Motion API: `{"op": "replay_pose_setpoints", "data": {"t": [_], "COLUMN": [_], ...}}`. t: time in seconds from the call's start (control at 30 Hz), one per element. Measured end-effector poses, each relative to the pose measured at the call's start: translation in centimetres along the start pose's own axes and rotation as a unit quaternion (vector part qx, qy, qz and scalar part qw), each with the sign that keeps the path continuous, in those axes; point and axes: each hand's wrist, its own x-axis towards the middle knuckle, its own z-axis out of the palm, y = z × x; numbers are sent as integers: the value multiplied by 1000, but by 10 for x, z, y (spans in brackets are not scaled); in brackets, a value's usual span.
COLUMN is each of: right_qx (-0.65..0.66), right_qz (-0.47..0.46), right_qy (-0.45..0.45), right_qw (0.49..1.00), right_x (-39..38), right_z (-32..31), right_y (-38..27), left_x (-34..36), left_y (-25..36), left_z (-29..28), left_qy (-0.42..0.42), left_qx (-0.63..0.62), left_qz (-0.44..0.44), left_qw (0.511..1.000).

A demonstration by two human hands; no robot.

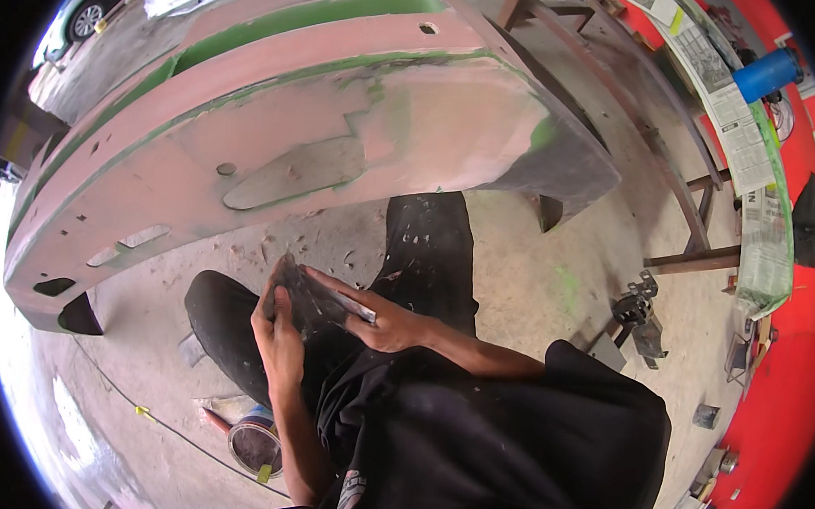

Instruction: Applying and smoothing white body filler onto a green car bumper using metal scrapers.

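In front of my lap, a dark grey sheet of sandpaper with a pale strip along one edge is held between both hands. My left hand is closed on its left side, the thumb laid along the face. My right hand grips the right end by the pale strip, fingers stretched along the top edge. Just beyond my knees stands a large bumper-like vehicle panel, mostly pink with green patches and a grey right corner. Neither hand touches it.
An open can with dark contents stands on the floor at my left, near a thin cable. At the right are a metal stand, a curved part covered in newspaper and a dark metal bracket. Scraps litter the floor.
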Motion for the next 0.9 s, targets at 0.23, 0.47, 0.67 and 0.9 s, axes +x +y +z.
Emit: {"op": "replay_pose_setpoints", "data": {"t": [0.23,0.47,0.67,0.9], "right_qx": [33,184,288,188], "right_qz": [38,152,167,140], "right_qy": [-155,40,96,206], "right_qw": [987,970,938,950], "right_x": [-10,10,25,46], "right_z": [-4,-28,-21,3], "right_y": [-18,4,37,44], "left_x": [9,-12,-23,-35], "left_y": [-10,-10,-16,-1], "left_z": [-21,-42,-45,-25], "left_qy": [32,-21,3,63], "left_qx": [-73,-48,-81,101], "left_qz": [-78,-78,-70,78], "left_qw": [994,996,994,990]}}
